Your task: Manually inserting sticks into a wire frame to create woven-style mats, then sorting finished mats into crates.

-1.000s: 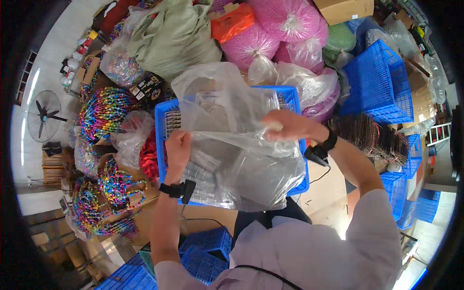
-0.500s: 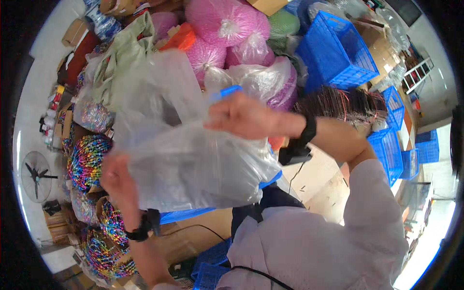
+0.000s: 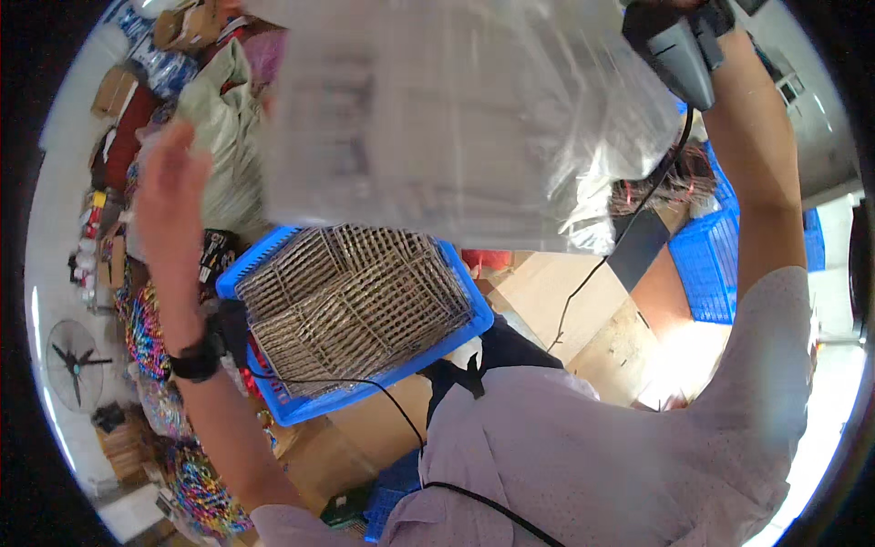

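Observation:
A large clear plastic bag [image 3: 456, 118] hangs spread out in the air, blurred, reaching past the upper edge of the picture. My right hand [image 3: 676, 4] is raised to the bag's upper right corner and mostly cut off by the picture's edge; the bag is held up from there. My left hand [image 3: 170, 187] is up at the left, apart from the bag, and its fingers are smeared by motion. Below the bag stands a blue plastic crate [image 3: 383, 369] filled with stacked bundles of thin brown twisted strands [image 3: 365, 301].
At the left are a pale green sack [image 3: 223, 155], bunches of colourful beads [image 3: 196, 479] and a fan [image 3: 76, 365]. Blue crates [image 3: 706, 264] stand at the right. A black cable [image 3: 374, 383] runs across in front of me. Flat cardboard [image 3: 547, 292] covers the floor.
The bag has been swung up and away from me, uncovering the filled crate. My right hand has risen to the upper right; my left hand has moved up and off the bag.

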Demonstrator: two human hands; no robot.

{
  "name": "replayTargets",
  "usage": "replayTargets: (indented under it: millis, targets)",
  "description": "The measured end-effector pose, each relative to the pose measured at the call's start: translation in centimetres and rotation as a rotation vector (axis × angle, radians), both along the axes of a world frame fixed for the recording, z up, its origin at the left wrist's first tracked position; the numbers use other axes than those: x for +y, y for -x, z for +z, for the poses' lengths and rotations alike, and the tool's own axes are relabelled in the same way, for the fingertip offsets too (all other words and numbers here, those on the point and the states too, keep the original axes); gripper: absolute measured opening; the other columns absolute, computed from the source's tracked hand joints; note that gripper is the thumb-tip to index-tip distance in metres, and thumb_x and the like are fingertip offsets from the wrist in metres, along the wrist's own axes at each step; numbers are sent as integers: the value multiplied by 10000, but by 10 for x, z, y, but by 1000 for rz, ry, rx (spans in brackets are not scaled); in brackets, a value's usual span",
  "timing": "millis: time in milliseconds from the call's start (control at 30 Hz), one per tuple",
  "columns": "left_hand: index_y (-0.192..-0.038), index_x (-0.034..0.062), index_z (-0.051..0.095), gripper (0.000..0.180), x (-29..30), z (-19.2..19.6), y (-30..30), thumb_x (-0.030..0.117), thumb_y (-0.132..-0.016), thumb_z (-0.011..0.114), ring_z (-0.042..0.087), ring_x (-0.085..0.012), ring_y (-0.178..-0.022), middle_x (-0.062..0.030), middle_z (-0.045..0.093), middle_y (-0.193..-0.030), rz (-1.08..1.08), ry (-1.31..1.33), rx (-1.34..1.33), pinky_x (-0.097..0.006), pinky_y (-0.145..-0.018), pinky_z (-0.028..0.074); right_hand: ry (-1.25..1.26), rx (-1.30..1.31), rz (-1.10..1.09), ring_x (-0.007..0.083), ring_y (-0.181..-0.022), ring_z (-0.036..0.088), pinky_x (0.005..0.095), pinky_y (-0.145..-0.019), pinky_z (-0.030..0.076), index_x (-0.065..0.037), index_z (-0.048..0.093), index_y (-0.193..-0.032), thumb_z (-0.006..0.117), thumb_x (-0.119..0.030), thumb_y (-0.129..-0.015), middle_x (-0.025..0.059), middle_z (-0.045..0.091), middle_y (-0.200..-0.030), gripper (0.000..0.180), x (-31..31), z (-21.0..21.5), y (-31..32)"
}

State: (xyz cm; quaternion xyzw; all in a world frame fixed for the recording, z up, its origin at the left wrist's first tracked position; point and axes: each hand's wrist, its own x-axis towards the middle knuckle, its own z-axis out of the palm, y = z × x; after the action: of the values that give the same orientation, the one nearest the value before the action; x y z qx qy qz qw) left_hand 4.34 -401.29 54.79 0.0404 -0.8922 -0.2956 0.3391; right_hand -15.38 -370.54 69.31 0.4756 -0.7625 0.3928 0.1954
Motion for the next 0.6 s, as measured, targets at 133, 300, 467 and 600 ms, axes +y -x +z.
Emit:
replayTargets:
  millis: [133,300,467,600]
  targets:
    - [-1195,27,627,380,-19,-122,-39,170,-852,709,625,-215,-1047,-117,673,-1133,167,-207,-342,-327,-910,478,-270,53,-81,164,-954,613,369,-827,505,-20,633,-1171,573,-287,-970,113,681,-1055,340,-1,-92,101]
    - [-1166,33,633,502,18,-278,-111,310,-769,767,588,-359,-1101,-186,641,-1169,331,-286,-853,-435,-989,440,-254,-324,32,174,-747,571,331,-717,469,26,643,-955,562,-267,-959,117,637,-784,304,6,-277,196]
    - [-1302,56,529,663,58,-347,-139,323,-752,784,439,-384,-1277,-182,501,-1364,436,-119,-918,-471,-1056,374,-594,-134,-76,414,-866,616,452,-749,471,14,648,-931,529,-304,-951,236,653,-907,340,60,-455,252]
    - [-1412,109,407,804,53,-356,-112,267,-734,809,349,-396,-1344,-184,363,-1478,479,233,-973,-522,-1076,349,-547,-512,-283,428,-806,600,477,-717,462,3,626,-872,515,-343,-954,228,627,-817,372,105,-610,263]
